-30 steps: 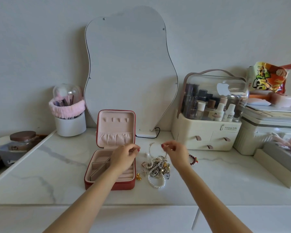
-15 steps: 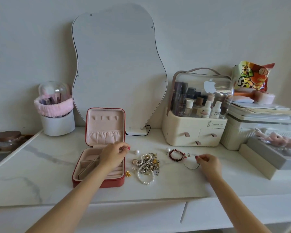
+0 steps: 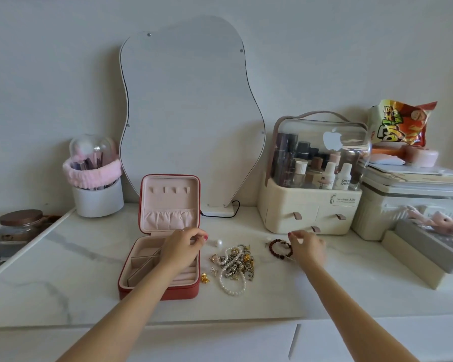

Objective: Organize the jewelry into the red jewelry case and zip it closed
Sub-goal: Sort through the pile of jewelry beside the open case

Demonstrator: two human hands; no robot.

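Left hand [image 3: 181, 247] over open red zip jewelry case [image 3: 159, 259], fingers curled, hold unclear. Right hand [image 3: 307, 247] blurred beside dark red beaded bracelet [image 3: 280, 249]; grip unclear.

Around your table [image 3: 324, 291]: vanity clutter.
You have a wavy mirror [image 3: 188, 113] against the wall, a white brush cup [image 3: 97, 197] with a pink band left of it, a cosmetics organizer [image 3: 313, 178] right, and a snack bag [image 3: 400, 124] beyond.
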